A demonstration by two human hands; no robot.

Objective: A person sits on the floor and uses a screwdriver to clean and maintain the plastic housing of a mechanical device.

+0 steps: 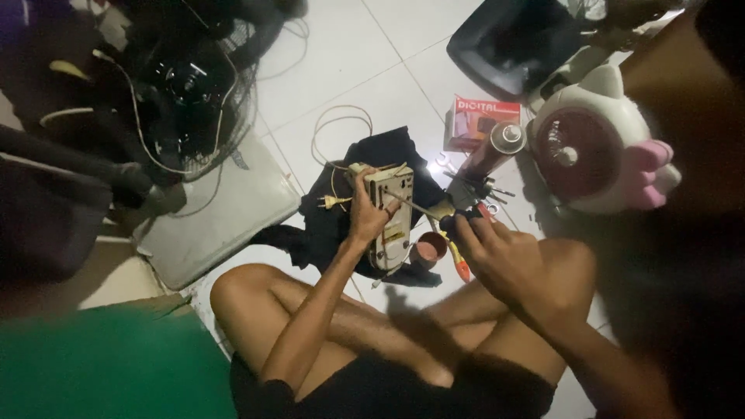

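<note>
Left hand (365, 213) gripping beige casing (392, 217) edge

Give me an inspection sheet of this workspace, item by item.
Surface: white tiled floor, black cloth spread on it.
Job's things: beige device held upright by left hand; thin tool from right hand touches it.
Clutter: small brown cup, red box, spray can, orange-handled tool.
Fingers: both hands closed around their things.
Cables: beige cord with plug, looped.
Surroundings: pink-and-white fan, dark fan guard, white panel.
</note>
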